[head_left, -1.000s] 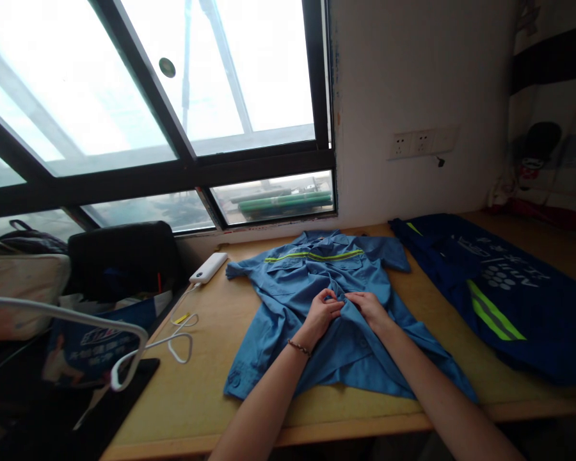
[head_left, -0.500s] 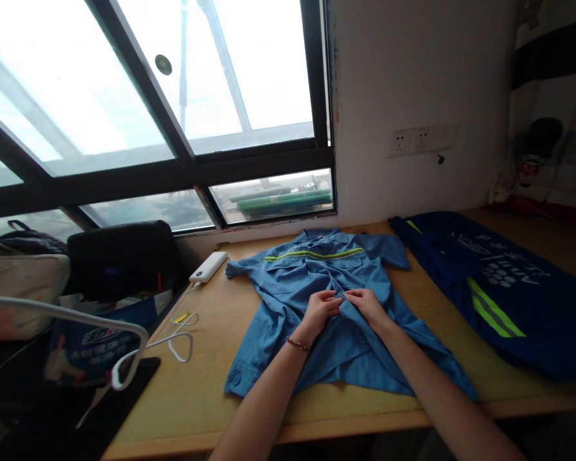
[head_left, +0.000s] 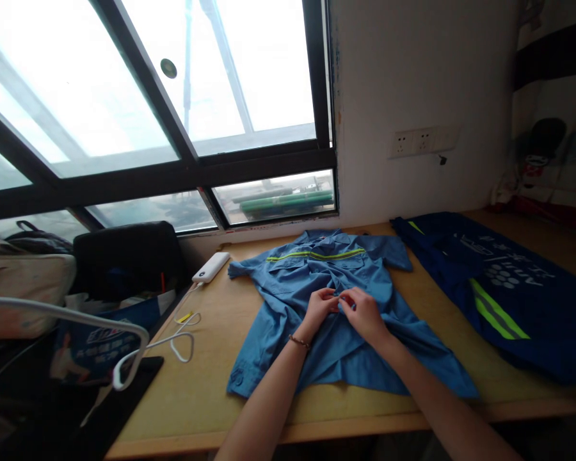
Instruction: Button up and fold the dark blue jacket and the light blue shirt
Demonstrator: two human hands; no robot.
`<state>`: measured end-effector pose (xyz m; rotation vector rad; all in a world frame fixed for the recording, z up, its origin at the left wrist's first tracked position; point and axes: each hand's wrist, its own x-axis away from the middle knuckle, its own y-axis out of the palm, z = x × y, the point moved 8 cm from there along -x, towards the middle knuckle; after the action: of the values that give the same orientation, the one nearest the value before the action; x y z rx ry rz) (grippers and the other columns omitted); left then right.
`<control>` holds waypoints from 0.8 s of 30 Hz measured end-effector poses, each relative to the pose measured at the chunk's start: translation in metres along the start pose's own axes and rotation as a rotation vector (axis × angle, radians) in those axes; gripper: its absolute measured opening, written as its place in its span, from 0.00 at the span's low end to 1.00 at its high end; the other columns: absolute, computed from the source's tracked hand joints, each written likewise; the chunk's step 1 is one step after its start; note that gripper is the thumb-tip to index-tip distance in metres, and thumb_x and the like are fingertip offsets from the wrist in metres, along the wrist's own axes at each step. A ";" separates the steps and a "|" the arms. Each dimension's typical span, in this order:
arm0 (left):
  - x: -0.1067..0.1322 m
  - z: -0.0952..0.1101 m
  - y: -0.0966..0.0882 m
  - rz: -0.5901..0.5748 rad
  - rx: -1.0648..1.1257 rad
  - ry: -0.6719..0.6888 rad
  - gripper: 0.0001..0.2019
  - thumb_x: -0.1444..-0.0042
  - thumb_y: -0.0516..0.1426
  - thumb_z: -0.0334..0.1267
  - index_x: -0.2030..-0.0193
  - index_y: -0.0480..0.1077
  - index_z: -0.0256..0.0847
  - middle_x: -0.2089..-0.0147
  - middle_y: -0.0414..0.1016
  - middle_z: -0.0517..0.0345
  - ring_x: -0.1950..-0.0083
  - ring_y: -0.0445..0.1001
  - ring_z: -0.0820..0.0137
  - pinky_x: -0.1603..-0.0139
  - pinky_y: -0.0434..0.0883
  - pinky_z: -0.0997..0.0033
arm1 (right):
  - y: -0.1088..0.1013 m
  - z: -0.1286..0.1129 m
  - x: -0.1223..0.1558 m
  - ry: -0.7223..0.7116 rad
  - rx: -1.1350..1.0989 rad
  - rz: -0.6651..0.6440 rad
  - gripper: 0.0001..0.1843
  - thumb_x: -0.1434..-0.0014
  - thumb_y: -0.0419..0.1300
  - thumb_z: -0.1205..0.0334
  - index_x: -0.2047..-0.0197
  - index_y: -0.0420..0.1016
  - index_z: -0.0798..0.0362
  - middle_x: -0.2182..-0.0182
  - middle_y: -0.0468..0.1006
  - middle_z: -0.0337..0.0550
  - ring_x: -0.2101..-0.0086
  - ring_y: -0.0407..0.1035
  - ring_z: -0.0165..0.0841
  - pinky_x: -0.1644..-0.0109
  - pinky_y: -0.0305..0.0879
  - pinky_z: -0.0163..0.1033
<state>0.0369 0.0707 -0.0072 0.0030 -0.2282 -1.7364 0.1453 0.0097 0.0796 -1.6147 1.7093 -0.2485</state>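
A blue short-sleeved work shirt [head_left: 283, 320] with a yellow-green stripe across its chest lies spread on the table, collar toward the window. At the middle of its front, my left hand [head_left: 322, 306] pinches the fabric along the front opening. Close against it, my right hand [head_left: 362, 312] also has its fingers closed on the shirt's front edge. The fingertips of both hands nearly meet, and they hide the small spot of cloth between them. Creases spread out from there.
A dark blue garment [head_left: 552, 320] with reflective strips lies on the table [head_left: 196, 397] at the right. At the left are a white power bank [head_left: 211, 267] with a cable, a black chair [head_left: 125, 256] and bags [head_left: 24, 294]. A window and wall sockets [head_left: 415, 142] stand behind.
My right hand has turned and curled inward, its fingers bunching closer to the left hand at the shirt's front. The left hand stays nearly in place. The view has shifted slightly.
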 end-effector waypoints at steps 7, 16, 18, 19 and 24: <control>-0.016 0.013 -0.013 0.018 -0.257 0.233 0.14 0.56 0.60 0.40 0.63 0.68 0.35 0.78 0.69 0.60 0.79 0.69 0.72 0.78 0.67 0.75 | 0.004 0.030 0.034 0.032 0.411 -0.054 0.22 0.48 0.50 0.71 0.50 0.67 0.50 0.49 0.65 0.51 0.52 0.59 0.44 0.54 0.58 0.45; -0.045 0.032 -0.010 -0.104 -0.453 0.305 0.13 0.49 0.55 0.41 0.58 0.67 0.37 0.75 0.70 0.57 0.81 0.68 0.73 0.80 0.63 0.76 | -0.021 0.143 -0.015 0.343 -0.221 0.043 0.18 0.53 0.58 0.51 0.65 0.74 0.57 0.74 0.76 0.44 0.70 0.69 0.37 0.66 0.62 0.37; -0.044 0.033 -0.010 -0.079 -0.528 0.317 0.13 0.47 0.52 0.40 0.55 0.66 0.38 0.74 0.70 0.57 0.80 0.68 0.73 0.78 0.64 0.75 | -0.017 0.144 -0.014 0.362 -0.298 0.007 0.21 0.51 0.55 0.47 0.69 0.74 0.58 0.76 0.75 0.44 0.72 0.68 0.36 0.68 0.61 0.37; -0.042 0.034 -0.010 -0.064 -0.581 0.326 0.14 0.46 0.51 0.39 0.54 0.66 0.38 0.73 0.71 0.57 0.79 0.68 0.73 0.75 0.66 0.74 | -0.016 0.143 -0.014 0.364 -0.309 -0.006 0.22 0.50 0.53 0.46 0.71 0.74 0.58 0.77 0.74 0.44 0.73 0.68 0.36 0.69 0.61 0.37; -0.006 0.036 0.007 0.018 -0.947 0.394 0.28 0.53 0.57 0.35 0.43 0.56 0.38 0.57 0.72 0.48 0.61 0.71 0.64 0.58 0.65 0.66 | -0.044 0.103 -0.003 0.165 -0.018 0.165 0.14 0.46 0.53 0.55 0.68 0.72 0.56 0.75 0.73 0.45 0.73 0.67 0.35 0.66 0.62 0.40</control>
<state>0.0403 0.0810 0.0288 -0.3416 0.8832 -1.6401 0.2436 0.0401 0.0356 -1.4902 1.9636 -0.2921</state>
